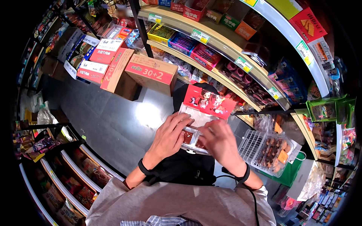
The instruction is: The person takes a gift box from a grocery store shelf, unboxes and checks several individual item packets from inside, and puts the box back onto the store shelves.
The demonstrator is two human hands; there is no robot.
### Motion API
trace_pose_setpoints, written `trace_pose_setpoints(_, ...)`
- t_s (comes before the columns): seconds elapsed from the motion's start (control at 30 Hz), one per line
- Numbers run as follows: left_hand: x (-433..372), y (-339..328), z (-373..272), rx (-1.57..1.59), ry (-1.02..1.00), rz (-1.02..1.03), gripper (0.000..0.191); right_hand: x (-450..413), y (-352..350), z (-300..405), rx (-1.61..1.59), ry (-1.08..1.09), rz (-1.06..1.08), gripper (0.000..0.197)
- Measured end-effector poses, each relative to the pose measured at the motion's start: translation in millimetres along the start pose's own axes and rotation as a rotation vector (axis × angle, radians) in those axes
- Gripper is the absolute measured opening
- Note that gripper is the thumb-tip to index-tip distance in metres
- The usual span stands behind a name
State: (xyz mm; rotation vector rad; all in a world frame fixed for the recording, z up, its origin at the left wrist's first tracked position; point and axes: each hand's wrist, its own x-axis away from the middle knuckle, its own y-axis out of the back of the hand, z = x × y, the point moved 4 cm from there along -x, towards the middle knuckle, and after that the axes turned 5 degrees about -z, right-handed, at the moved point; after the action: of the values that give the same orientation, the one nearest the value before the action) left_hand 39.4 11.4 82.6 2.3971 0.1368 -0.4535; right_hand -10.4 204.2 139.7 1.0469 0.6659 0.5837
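A small box with a raised red lid (209, 101) printed with cartoon figures stands before me over my dark-clothed lap. Below the lid is its white interior (195, 114), and nearer to me a white compartmented tray (193, 141) holds brown glossy pieces (187, 136). My left hand (172, 135) reaches over the tray's left side, fingertips at a thin dark edge. On the right, my right hand (220, 138) is slightly blurred, its fingers bent over the tray and hiding part of it. What its fingertips grip cannot be made out.
Cardboard cartons (152, 70) stand on the grey floor (113, 113) at the upper left. Stocked shelves (220, 36) curve around ahead and right. At the right, a clear plastic container (273, 154) of brown pieces rests on a green box (291, 172). A black cable (254, 197) runs beside my right arm.
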Motion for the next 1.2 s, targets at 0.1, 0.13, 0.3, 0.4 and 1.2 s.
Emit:
trace_pose_setpoints(0.1, 1.2, 0.5, 1.2, -0.017, -0.011, 0.008, 0.052, 0.2, 28.9, -17.3, 0.031, -0.066, -0.26, 0.05)
trace_pose_setpoints(0.13, 3.2, -1.1, 3.9, -0.022, -0.019, 0.027, 0.049, -3.8, 36.3, -20.9, 0.103, -0.069, -0.264, 0.052)
trace_pose_setpoints(0.3, 3.4, -8.1, 3.3, -0.059, -0.065, 0.047, 0.042, -25.3, 26.8, -53.8, 0.26, -0.05, -0.111, 0.067)
trace_pose_setpoints(0.4, 2.3, -8.9, -1.8, -0.055, -0.07, 0.036, 0.047, -32.9, 23.2, -53.2, 0.311, -0.054, -0.091, 0.077)
trace_pose_setpoints(1.2, 8.5, -10.3, -4.2, -0.066, -0.058, 0.048, 0.041, -59.9, -31.5, -184.5, -1.178, -0.724, -0.253, 0.047)
